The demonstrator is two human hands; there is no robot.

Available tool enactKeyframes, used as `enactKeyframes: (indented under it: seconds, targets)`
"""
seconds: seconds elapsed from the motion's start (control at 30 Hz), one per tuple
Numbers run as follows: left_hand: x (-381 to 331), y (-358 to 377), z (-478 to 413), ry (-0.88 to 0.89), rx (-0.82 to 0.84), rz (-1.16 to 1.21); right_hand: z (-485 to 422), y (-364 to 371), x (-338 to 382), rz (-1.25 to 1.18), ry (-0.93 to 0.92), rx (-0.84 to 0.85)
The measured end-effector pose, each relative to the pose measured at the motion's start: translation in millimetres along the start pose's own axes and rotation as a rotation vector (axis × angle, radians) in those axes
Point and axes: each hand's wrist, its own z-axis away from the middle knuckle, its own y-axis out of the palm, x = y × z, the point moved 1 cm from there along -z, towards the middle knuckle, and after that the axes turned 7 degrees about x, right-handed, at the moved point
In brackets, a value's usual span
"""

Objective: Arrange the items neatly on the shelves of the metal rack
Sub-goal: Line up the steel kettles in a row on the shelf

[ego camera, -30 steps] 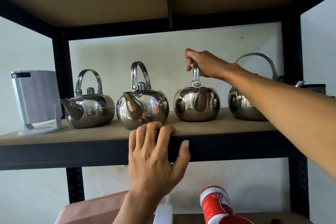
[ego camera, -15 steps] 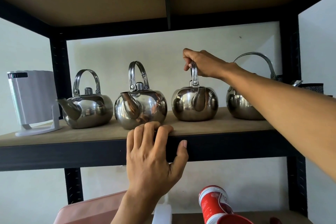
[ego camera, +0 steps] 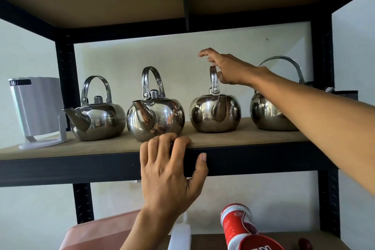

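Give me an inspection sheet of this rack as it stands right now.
Surface: wooden shelf board, level, on a black metal frame.
Job's things: four steel kettles upright in a row, spouts pointing differently; the rightmost is partly hidden by the arm.
Clutter: white appliance at the left end; red can and pink item below.
Hands: left hand grips the shelf board's front edge; right hand open at the third kettle handle.
Cables: nothing seen.
Surroundings: pale wall behind.

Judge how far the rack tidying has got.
Done: four steel kettles stand in a row on the shelf. In hand: the right hand is open at the third kettle's handle; the left hand grips the shelf edge. Left: the red canister below lies tilted.
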Motion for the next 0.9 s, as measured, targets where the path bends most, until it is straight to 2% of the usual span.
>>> enactKeyframes:
  seconds: [0.33, 0.67, 0.9]
  targets:
    - [-35.2, 9.3, -5.1, -0.015, 0.049, 0.008, 24.7, -37.9, -8.8, 0.108, 0.001, -0.045]
    - [-107.1, 28.4, -17.1, -0.032, 0.104, 0.118, 76.5, -82.6, -36.8, 0.432, 0.055, -0.083]
    - [-114.2, 37.8, -16.7, -0.044, 0.075, 0.070, 95.6, -90.9, -59.5, 0.405, 0.078, -0.059]
